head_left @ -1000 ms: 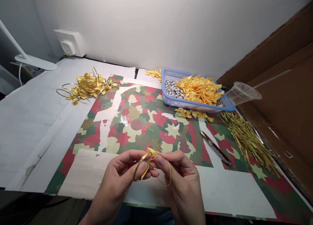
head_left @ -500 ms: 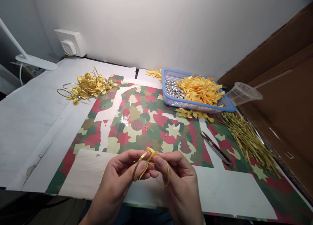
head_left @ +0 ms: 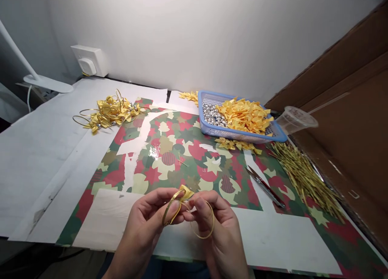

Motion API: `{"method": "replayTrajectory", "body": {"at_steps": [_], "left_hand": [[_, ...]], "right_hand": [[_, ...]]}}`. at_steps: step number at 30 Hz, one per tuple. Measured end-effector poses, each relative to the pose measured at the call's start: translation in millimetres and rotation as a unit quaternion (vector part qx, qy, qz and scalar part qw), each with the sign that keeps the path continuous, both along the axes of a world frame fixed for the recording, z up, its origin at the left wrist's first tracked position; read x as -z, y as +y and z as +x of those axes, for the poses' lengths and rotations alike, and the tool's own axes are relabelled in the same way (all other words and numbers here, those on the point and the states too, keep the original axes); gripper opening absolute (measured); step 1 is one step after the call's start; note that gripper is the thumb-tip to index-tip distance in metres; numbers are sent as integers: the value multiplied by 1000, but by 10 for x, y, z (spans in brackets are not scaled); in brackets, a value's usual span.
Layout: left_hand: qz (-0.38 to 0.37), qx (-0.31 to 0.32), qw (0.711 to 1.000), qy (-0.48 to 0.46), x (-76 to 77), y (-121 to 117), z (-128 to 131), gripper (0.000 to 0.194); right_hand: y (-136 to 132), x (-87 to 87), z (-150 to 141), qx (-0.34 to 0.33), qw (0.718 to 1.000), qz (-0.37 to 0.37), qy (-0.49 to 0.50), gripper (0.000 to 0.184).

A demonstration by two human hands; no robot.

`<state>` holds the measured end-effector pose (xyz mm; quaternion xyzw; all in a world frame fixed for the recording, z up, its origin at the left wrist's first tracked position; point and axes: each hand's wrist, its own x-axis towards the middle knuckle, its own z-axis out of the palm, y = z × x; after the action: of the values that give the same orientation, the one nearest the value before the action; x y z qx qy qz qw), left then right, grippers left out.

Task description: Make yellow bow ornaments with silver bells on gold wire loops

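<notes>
My left hand [head_left: 153, 214] is closed, pinching a gold ring [head_left: 165, 217] and a yellow ribbon flower [head_left: 186, 192] between thumb and fingers. Close beside it, my right hand [head_left: 216, 216] pinches a thin gold wire strip [head_left: 211, 229], which curves in a loop around its thumb. The fingertips of both hands nearly meet at the flower, over the front of the table. Part of the ring and the strip's ends are hidden by my fingers.
A blue basket [head_left: 242, 138] holds yellow ribbon flowers and silver beads. Rings with flowers [head_left: 112, 111] lie in a pile at the left. Scissors [head_left: 265, 186], a bundle of thin stalk-like strips [head_left: 306, 178] and a clear plastic cup [head_left: 294, 119] are at the right, near a cardboard box [head_left: 357, 129].
My right fingers have shifted slightly away from the flower, and the loop of thin strip now shows larger below them. My left hand keeps its grip. The view has tilted a little.
</notes>
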<state>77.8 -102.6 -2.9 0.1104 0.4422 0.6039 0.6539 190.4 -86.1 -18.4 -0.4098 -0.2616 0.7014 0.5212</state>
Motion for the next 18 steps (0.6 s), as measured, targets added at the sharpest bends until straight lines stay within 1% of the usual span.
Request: {"method": "replayTrajectory", "body": {"at_steps": [2,5,7,9,11,14,16,18], "left_hand": [[8,9,1000,-3,3,-2,7,21],[12,25,1000,-7,11,-5,12,20],[12,28,999,-12,15,-4,11,21],[12,20,1000,-15,15,2,2,23],[7,9,1000,-13,14,10,-13,28],[0,-3,1000,-8,17,23,-37,34],[1,-2,1000,-8,23,26,-43,36],[3,5,1000,-10,30,25,-40,39]], "right_hand": [[-11,-8,-32,16,1000,10,-7,21],[-39,-8,-82,42,999,7,-9,21],[-53,12,-90,36,999,13,-10,21],[-54,38,-72,12,999,35,-20,20],[-46,49,-39,4,997,54,-51,19],[-42,13,-1,37,990,56,-120,19],[-53,-29,3,49,986,54,-149,19],[-74,-55,-8,47,983,59,-166,19]]}}
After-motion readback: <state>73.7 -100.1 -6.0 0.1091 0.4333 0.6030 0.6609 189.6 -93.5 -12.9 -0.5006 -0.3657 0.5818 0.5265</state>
